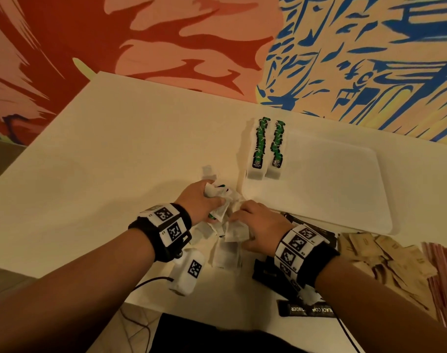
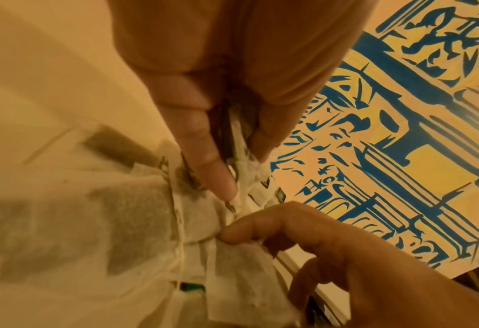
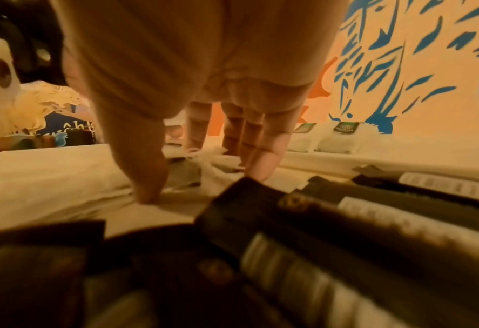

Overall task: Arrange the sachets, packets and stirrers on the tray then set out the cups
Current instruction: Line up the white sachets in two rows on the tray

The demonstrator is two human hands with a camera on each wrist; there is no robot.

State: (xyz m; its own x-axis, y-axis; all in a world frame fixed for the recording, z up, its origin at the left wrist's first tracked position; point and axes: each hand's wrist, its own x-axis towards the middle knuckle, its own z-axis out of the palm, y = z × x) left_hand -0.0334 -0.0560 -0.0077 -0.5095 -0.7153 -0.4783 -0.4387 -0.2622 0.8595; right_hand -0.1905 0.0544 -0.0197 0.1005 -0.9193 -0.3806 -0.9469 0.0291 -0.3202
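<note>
Coffee sticks [image 1: 306,310]: left at the table's near edge, not yet sorted.
Right hand [image 1: 260,226]: fingers spread, pressed on loose tea bags [image 1: 225,253], apparently to steady them.
Left hand [image 1: 198,200]: a bunch of tea bags gripped for gathering.
Tray [image 1: 331,189]: two green-tagged rows [image 1: 268,146] set along its left edge.
Room: white table [image 1: 115,149], painted mural [image 1: 370,47] behind.

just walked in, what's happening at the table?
A person is sorting tea bags. The left hand grips a bunch of them, and the right hand works the loose pile of tea bags beside it. Two rows of tea bags already stand on the white tray. Black sachets and brown packets wait off-tray.
</note>
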